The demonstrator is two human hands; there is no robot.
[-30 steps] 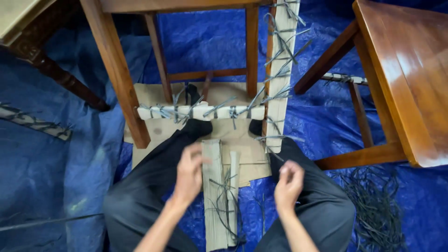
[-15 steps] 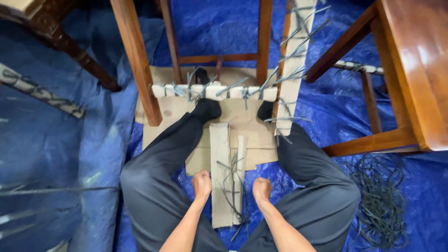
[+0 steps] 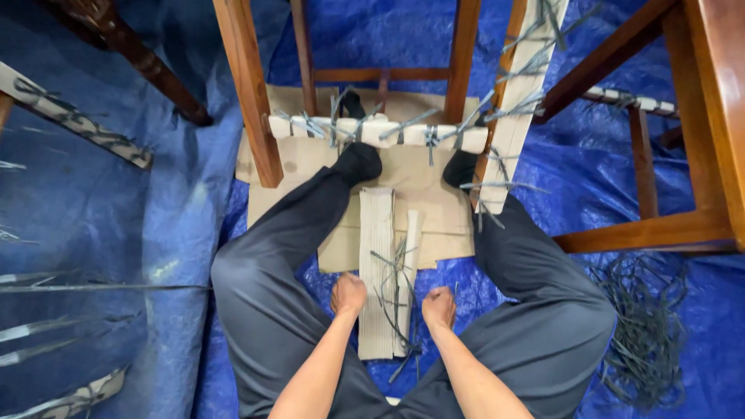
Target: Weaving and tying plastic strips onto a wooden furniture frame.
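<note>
Though both hands sat low in the centre of the frame, I could not tell exactly what either one gripped. My left hand was curled into a fist, fingers together, resting at the left edge of the long pale strip bundle that lay lengthwise between my knees. My right hand was also balled shut, just right of the dark ties straggling over that bundle; whether a tie ran through either fist was hidden by the knuckles. A thinner pale roll lay beside the bundle on the cardboard sheet. Higher up, a pale bar wrapped with ties crossed the wooden stool legs, and my dark-socked feet were partly tucked beneath it. At lower right, a loose heap of dark ties lay on the blue tarp, its edges hard to separate. Table cut off at right.
</note>
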